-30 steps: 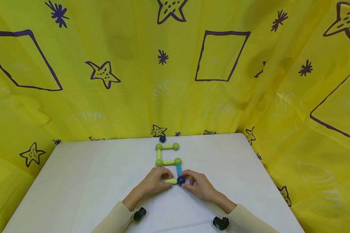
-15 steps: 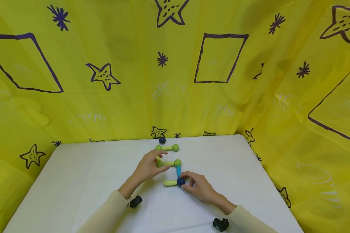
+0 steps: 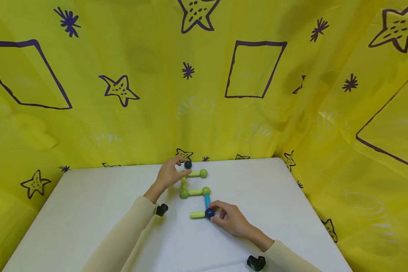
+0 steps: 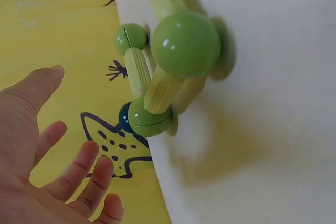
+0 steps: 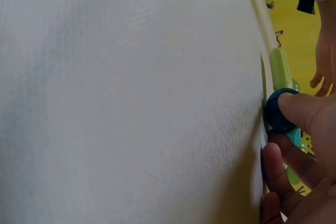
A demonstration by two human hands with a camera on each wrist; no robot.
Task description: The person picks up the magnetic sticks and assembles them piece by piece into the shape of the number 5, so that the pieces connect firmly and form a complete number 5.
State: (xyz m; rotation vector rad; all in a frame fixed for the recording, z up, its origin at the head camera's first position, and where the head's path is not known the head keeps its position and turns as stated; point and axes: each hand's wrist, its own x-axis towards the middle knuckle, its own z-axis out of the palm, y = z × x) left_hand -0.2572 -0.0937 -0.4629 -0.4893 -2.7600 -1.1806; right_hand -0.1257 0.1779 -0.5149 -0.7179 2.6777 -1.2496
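Observation:
My right hand (image 3: 232,219) pinches a dark blue ball (image 3: 209,213) between thumb and fingers, as the right wrist view also shows that blue ball (image 5: 277,115). A pale green rod (image 3: 197,215) sticks out leftward from it, its left end free. A blue rod (image 3: 207,201) links it to a green ball (image 3: 206,190). More pale green rods and green balls continue the zigzag toward the back. My left hand (image 3: 169,173) hovers at the far end, fingers spread and holding nothing, beside a loose dark blue ball (image 3: 188,164). In the left wrist view, a green ball (image 4: 149,116) partly hides it.
The pieces lie on a white-covered table (image 3: 98,211). A yellow patterned curtain (image 3: 149,121) hangs close behind the table's back edge and along both sides. Each wrist carries a small black camera (image 3: 256,262).
My left hand has let go of the pale green rod and travelled away over the green balls to the loose blue ball at the back. My right hand stays on its blue ball.

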